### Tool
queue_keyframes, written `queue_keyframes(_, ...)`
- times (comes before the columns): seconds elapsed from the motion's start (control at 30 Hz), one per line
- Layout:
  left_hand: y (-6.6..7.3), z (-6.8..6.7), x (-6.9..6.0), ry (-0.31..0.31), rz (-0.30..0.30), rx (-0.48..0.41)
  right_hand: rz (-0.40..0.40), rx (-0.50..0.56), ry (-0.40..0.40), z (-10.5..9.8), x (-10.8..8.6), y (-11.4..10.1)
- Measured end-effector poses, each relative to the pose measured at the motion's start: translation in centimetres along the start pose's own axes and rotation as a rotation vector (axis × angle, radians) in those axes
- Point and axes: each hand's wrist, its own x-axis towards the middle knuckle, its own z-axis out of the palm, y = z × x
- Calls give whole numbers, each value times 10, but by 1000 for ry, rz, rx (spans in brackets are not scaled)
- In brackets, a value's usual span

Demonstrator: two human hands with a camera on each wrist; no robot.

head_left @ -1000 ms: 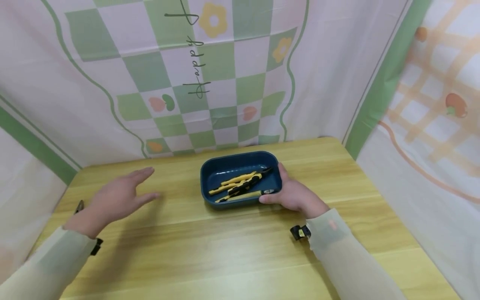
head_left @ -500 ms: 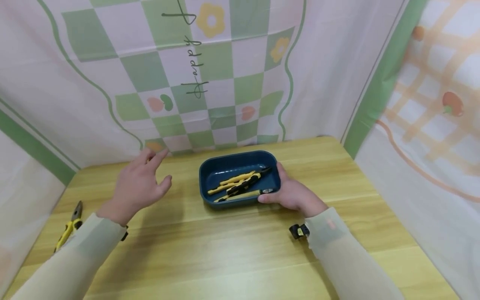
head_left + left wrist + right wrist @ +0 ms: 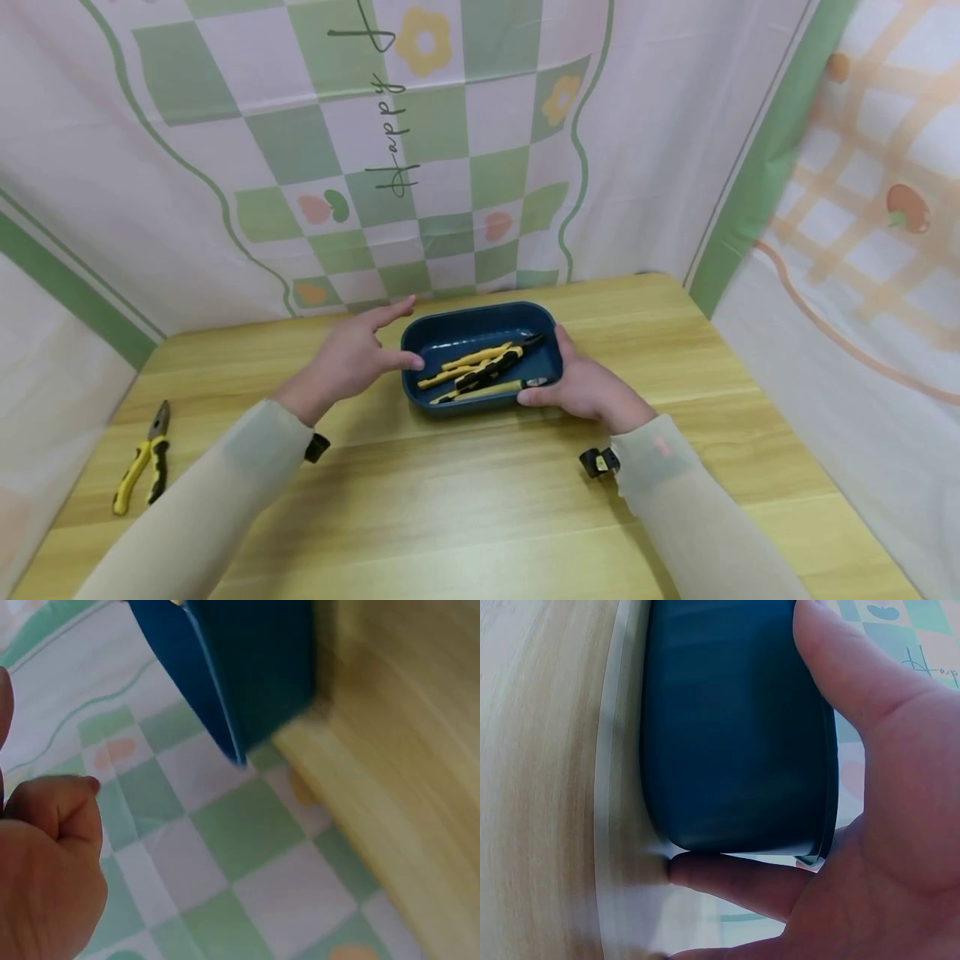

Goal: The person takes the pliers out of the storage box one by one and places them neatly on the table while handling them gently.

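Note:
A dark blue rectangular tray (image 3: pixel 457 329) stands near the table's back edge, holding several yellow-and-black tools (image 3: pixel 487 371). My right hand (image 3: pixel 592 392) grips its right end, thumb at the front rim and fingers along the end wall; the right wrist view shows this hand (image 3: pixel 900 795) around the tray (image 3: pixel 735 735). At the tray's left end is my left hand (image 3: pixel 348 358), thumb and fingers spread, the thumb tip over the rim. In the left wrist view that hand (image 3: pixel 49 862) appears apart from the tray (image 3: pixel 255 667).
Yellow-and-black pliers (image 3: pixel 142 467) lie on the left part of the wooden table (image 3: pixel 450 517). A patterned curtain (image 3: pixel 435 125) hangs right behind the table, and more cloth is at both sides.
My left hand has moved right from the table's left side to the tray's left end, leaving the pliers uncovered to view. The right hand and the tray have stayed in place.

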Motion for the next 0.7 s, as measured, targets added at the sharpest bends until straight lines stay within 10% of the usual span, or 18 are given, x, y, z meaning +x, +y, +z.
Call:
queue_keyframes(0.4, 22, 13, 47, -176, -224, -516, 3, 15, 3, -2, -2, 1)
queue_keyframes(0.7, 38, 28, 82, -290, -387, -288, 2, 20, 4, -2, 0, 2)
